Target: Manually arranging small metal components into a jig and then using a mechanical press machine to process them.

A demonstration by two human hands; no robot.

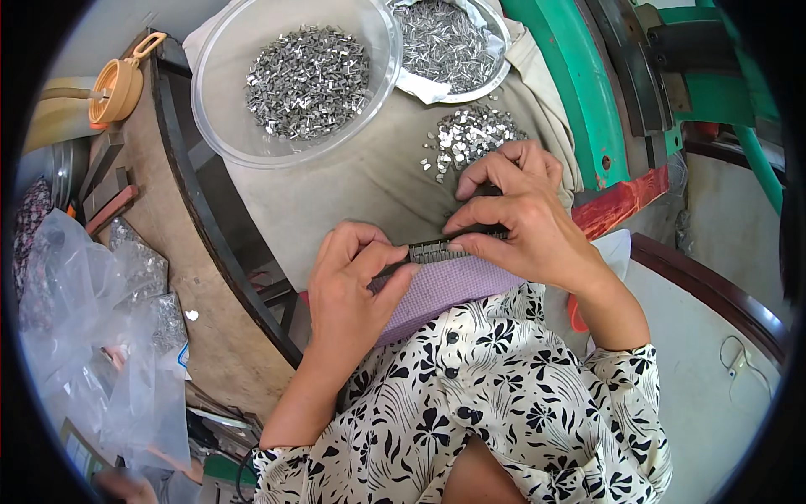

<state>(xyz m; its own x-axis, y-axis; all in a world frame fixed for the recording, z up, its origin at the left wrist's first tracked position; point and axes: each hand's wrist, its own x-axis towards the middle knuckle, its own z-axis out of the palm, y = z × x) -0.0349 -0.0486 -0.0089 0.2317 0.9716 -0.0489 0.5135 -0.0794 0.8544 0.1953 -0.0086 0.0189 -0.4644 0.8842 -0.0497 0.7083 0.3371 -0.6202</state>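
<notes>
Metal strip (pixel 437 249) pinched: left fingers (pixel 382 256), right fingers (pixel 470 244) closed.

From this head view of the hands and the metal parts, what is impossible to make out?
- Right end of the dark slotted strip: covered by the right hand.
- Its left end: covered by the left hand.
- Shape of single pieces in the loose silvery pile: too small.
- Second metal-rimmed bowl of thin silvery pins: cut off by the top edge.
</notes>
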